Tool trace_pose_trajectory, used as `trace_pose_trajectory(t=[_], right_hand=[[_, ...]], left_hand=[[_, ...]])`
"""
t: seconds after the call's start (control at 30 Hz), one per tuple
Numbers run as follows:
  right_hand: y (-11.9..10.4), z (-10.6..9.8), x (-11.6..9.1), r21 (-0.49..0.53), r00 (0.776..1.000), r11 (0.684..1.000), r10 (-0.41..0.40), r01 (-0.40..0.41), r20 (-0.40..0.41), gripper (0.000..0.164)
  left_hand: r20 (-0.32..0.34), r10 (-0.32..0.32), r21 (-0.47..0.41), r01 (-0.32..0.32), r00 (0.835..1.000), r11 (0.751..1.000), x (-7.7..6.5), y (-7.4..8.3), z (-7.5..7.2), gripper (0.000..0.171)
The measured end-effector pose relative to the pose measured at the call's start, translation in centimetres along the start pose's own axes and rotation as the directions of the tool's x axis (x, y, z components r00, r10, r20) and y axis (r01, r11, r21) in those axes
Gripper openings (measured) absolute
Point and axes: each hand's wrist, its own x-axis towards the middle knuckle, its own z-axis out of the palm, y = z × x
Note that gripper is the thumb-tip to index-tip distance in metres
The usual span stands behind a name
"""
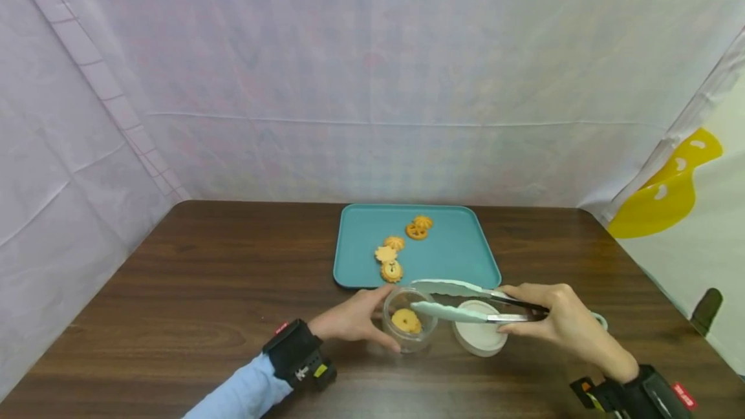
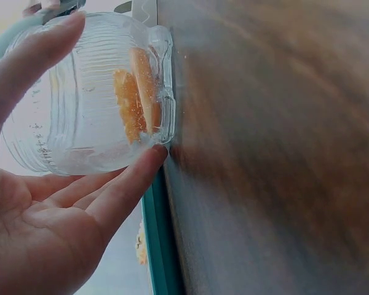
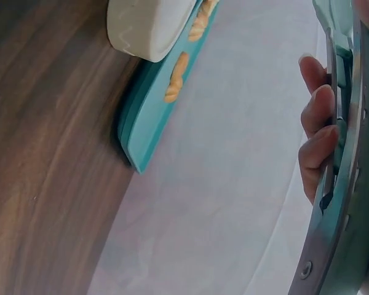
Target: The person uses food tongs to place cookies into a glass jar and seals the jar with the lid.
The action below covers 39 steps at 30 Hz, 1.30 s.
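My left hand (image 1: pixel 355 317) holds a clear glass jar (image 1: pixel 414 343) upright on the table, thumb on one side and fingers on the other. Inside lie two golden cookies (image 2: pixel 146 92), stacked at the bottom; the upper one shows a round face with a hole. Tongs (image 1: pixel 465 313) with pale green tips are gripped in my right hand (image 1: pixel 559 315). Their tips stand apart over the jar's mouth, with nothing seen between them. Below the tongs is a white round container (image 1: pixel 480 340), just right of the jar and partly hidden.
Behind the jar lies a teal tray (image 1: pixel 460 251) bearing several cookies: a lion-faced one (image 1: pixel 392 271), a flower-shaped one (image 1: pixel 385 254), a pretzel-like one (image 1: pixel 416 232) and swirled ones. White cloth (image 1: pixel 372 83) hangs behind the brown table (image 1: pixel 233 277). A yellow mask-like shape (image 1: pixel 658 205) is at right.
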Motion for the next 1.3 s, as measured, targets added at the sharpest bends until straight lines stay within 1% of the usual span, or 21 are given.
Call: trace_pose_trajectory(t=[0.1,0.2,0.33,0.47,0.73,0.9,1.0,1.13,1.3], right_hand=[[0.1,0.1,0.4,-0.016,0.999,1.0,0.024,-0.024,-0.028,0.048],[0.3,0.4,1.0,-0.081,0.995,0.993,0.082,-0.086,-0.049,0.047],[0.5,0.9,1.8,-0.189,0.988,0.971,0.138,-0.149,-0.069,0.047],[0.9,1.7,2.8,-0.267,0.985,0.948,0.164,-0.175,-0.062,0.05],[1.4,4.0,4.3,-0.309,0.966,0.917,0.26,-0.25,-0.011,0.058],[1.6,5.3,5.0,-0.348,0.956,0.899,0.292,-0.264,0.029,0.065],[1.7,6.0,5.2,-0.367,0.948,0.887,0.316,-0.282,0.037,0.069],[1.7,6.8,5.4,-0.378,0.935,0.873,0.351,-0.308,0.047,0.071],[1.6,7.2,5.6,-0.379,0.924,0.867,0.376,-0.324,0.071,0.069]], left_hand=[[-0.006,0.005,0.011,-0.005,1.0,1.0,0.0,0.0,0.0,0.074],[-0.009,0.002,0.006,-0.002,1.0,1.0,0.0,0.0,0.0,0.074],[-0.01,-0.002,-0.002,0.002,1.0,1.0,0.0,0.0,0.0,0.072],[-0.012,-0.011,0.006,0.011,1.0,1.0,0.0,0.0,0.0,0.072],[-0.004,-0.002,0.006,0.002,1.0,1.0,0.0,0.0,0.0,0.072],[-0.001,0.003,-0.005,-0.003,1.0,1.0,0.0,0.0,0.0,0.073],[0.0,0.002,-0.003,-0.002,1.0,1.0,0.0,0.0,0.0,0.073],[0.005,-0.002,-0.003,0.002,1.0,1.0,0.0,-0.1,0.0,0.073],[0.013,-0.012,-0.012,0.013,1.0,1.0,0.0,0.0,-0.1,0.074]])
